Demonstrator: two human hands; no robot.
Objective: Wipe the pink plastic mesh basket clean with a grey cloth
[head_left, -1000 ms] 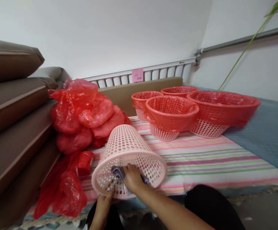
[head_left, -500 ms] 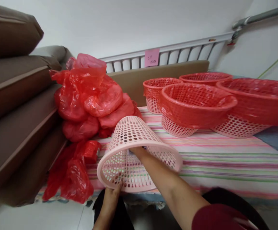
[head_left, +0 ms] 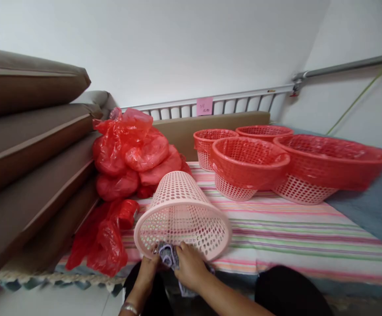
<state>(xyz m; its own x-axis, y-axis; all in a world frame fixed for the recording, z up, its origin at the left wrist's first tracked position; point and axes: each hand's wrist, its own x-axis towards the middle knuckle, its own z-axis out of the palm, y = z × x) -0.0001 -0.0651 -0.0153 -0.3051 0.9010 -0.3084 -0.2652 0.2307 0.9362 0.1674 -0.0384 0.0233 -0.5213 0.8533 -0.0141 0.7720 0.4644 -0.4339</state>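
A pale pink perforated basket (head_left: 181, 193) lies on its side on the striped cloth, its wide mouth toward me. At the lower left of its rim is my left hand (head_left: 149, 267), its fingers closed on the rim beside the cloth. My right hand (head_left: 191, 265) grips a crumpled grey-purple cloth (head_left: 168, 255) against the lower rim; part of the cloth hangs below the hand.
Several baskets lined with red bags, one of them in front (head_left: 250, 162), stand at the right. Red plastic bags (head_left: 145, 151) are heaped behind the basket; more lie at left with a red roll (head_left: 128, 213). Brown cushions (head_left: 29, 127) are stacked at the left.
My right hand has come out of the basket to its lower rim, and the grey-purple cloth now shows in it. My left hand stays at the rim. The view has tilted up and turned right.
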